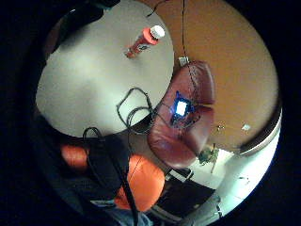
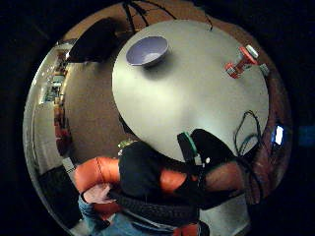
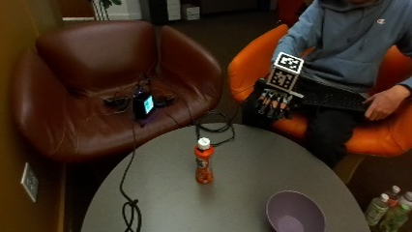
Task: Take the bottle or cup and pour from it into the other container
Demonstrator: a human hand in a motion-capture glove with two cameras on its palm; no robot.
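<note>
Round and grey, the table (image 3: 257, 164) is sitting between a brown leather armchair (image 3: 83, 87) and the orange chair (image 3: 251, 63) where the person is sitting. Going left to right in the outside view, I am seeing a black cable (image 3: 128, 193) trailing over the table's left edge, then the orange bottle (image 3: 204, 162) with its white cap standing upright near the middle, then the purple bowl (image 3: 295, 212) sitting by the near right edge, well apart from the bottle. My gloved right hand (image 3: 275, 102) is hanging beyond the far edge, fingers relaxed and pointing down, holding nothing. I am judging the reach as only starting: nothing is lifted. Next I am needing to bring the hand down across the far edge, wrap the bottle's body, and deal with the cap before tipping over the bowl.
</note>
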